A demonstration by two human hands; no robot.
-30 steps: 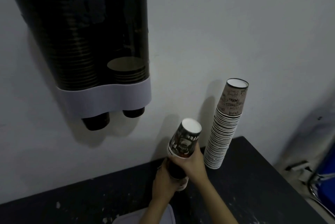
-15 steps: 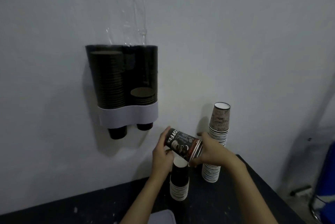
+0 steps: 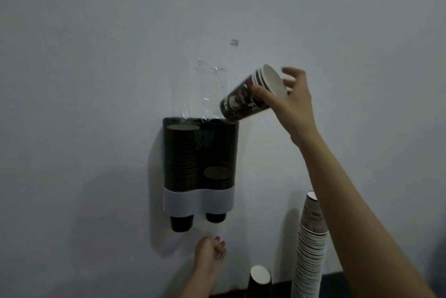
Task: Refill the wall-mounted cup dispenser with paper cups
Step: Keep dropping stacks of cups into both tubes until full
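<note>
— Which way is that little stack of cups [image 3: 251, 97] pointing?

— Tilted, long axis slanting from upper right to lower left. The closed bottoms aim down-left at the top of the dispenser [image 3: 200, 167]; the white open mouth faces up and to the right. The low end sits just above the rim of the right-hand tube.

— And the right hand [image 3: 287, 102]?

— Wrapped round the stack near its rims, thumb on the near side, fingers spread loosely behind the mouth. The left hand [image 3: 210, 253] is low, just under the dispenser's outlets, curled nearly closed; whether it grips anything, I cannot tell.

— How full are the tubes?

— Left one stacked almost to the top, right one only low down. One cup bottom pokes out under each, below the white band.

— Any writing?

— The held cups have a dark print with white shapes; nothing legible. The tall stack [image 3: 310, 249] on the right has a brownish pattern, also unreadable. A dark cup [image 3: 259, 280] stands beside it, with clear plastic film [image 3: 212, 90] above the dispenser.
</note>
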